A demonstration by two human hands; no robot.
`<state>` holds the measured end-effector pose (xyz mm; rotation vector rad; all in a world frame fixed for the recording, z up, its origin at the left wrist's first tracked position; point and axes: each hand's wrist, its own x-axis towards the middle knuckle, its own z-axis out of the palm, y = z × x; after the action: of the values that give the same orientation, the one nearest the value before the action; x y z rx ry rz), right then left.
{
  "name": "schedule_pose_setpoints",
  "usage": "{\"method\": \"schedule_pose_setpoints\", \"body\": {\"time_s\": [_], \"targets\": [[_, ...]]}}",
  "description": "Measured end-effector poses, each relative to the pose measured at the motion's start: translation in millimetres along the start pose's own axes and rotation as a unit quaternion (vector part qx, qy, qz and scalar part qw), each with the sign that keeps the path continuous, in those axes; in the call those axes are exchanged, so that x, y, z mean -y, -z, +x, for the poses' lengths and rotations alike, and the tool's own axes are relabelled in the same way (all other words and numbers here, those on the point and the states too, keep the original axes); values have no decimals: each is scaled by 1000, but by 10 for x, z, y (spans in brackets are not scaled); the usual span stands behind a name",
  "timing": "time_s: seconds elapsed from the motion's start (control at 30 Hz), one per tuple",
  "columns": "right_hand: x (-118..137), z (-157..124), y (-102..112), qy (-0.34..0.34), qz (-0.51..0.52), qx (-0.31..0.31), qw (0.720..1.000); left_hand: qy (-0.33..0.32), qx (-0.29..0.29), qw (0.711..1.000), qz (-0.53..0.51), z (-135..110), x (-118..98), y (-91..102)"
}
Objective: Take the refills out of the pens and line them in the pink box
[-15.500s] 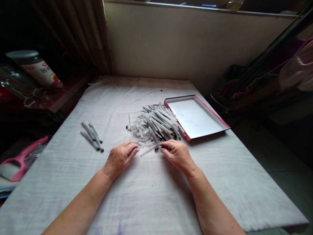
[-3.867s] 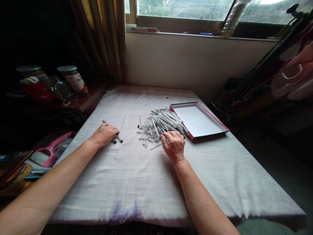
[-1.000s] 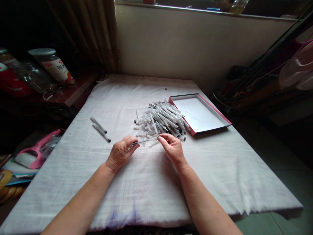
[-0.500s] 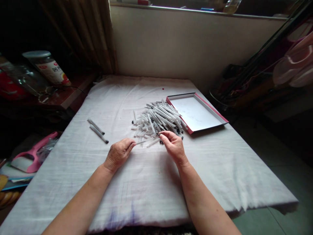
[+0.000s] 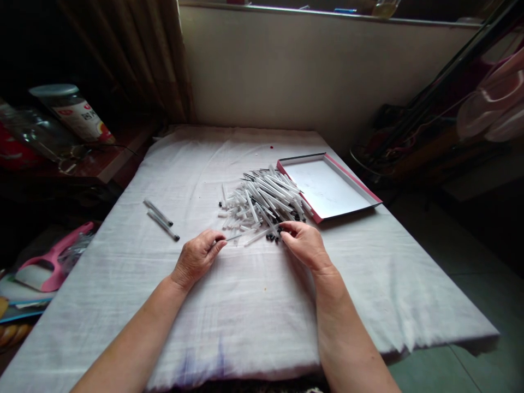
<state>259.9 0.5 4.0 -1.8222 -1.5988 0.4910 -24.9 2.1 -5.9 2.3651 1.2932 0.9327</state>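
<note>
The right hand (image 5: 305,244) has moved down to the small black caps (image 5: 277,238) at the near edge of the pile of clear tubes (image 5: 262,197). It cannot be told if this hand grips one. The left hand (image 5: 198,256) pinches a thin refill (image 5: 237,236) by its end, so the free end points toward the pile.

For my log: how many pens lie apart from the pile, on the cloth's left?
2. Side by side on the cloth, left of the pile: the far pen, and the near pen toward the left hand, which pinches a thin rod.
</note>
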Motion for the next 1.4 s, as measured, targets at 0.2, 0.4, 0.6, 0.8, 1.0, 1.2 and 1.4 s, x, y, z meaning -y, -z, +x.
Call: {"method": "schedule_pose_setpoints", "body": {"time_s": [0.2,0.4,0.6,0.8,1.0,1.2,1.4], "targets": [[159,-56,-64,81,94,7,992,-23,0,1000,-18,2,-33,-18],[293,-133,-225,109,211,81,968,-13,10,1000,-21,-6,-45,-16],[264,-109,-224,61,241,75,966,-19,55,998,-18,17,-55,-14],[260,-81,-224,26,280,41,959,-5,43,999,17,4,-18,16],[234,-1,-182,-44,366,-114,923,46,-16,997,52,-9,49,52],[280,83,-150,-91,423,-222,874,92,-53,992,66,-7,115,64],[394,171,-221,-63,382,-205,899,120,-54,989,68,-11,142,71]]}}
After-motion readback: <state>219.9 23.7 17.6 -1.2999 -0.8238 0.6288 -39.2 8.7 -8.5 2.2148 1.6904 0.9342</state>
